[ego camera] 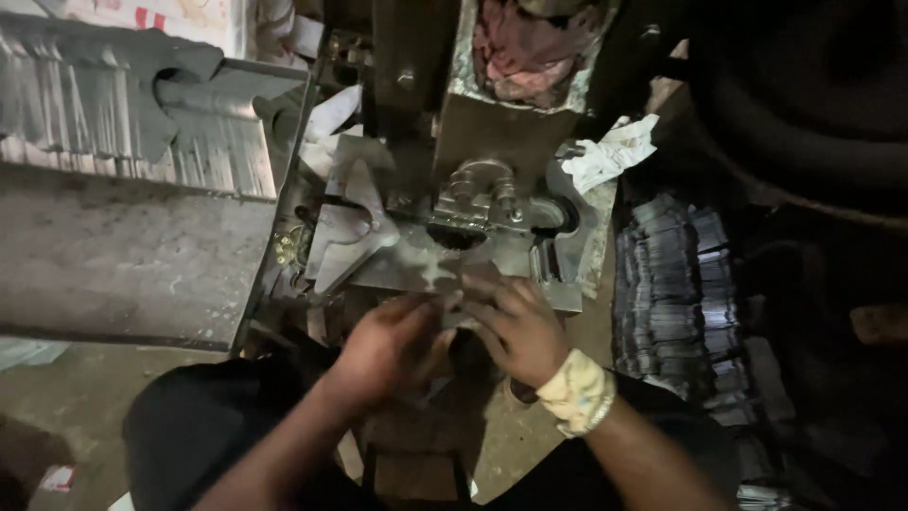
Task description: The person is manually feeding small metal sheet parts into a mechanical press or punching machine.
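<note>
Head view, centre: grey metal press machine (473, 142) with a dark upright body, a shiny curved metal fitting (480, 189) at its front and a flat steel bed (397, 270) below it
Head view, lower centre: left hand (392, 345) and right hand (515, 326) close together at the front edge of the bed, fingers curled down over a thin flat grey metal sheet piece (440, 274) that lies on the bed just under the fitting
Left hand: fingers bent, resting on the near edge of the sheet piece; blur hides whether they pinch it, so the grip cannot be told
Right hand: fingers spread and laid on the sheet piece beside the left hand; grip likewise unclear
Right wrist: pale yellowish cloth band (577, 390) wrapped around it
Head view, centre left: cut angular grey metal blanks (345, 222) lying on the bed left of the fitting, near small brass-coloured parts (286, 246)
Head view, upper left: long row of stacked grey metal strips (113, 104) on a flat grey steel table (123, 265)
Head view, right: dark stacks of flat cut metal pieces (676, 293), well apart from the hands
Head view, upper right of centre: crumpled white rag (610, 151) beside the machine; pinkish rag (525, 43) on top of it
</note>
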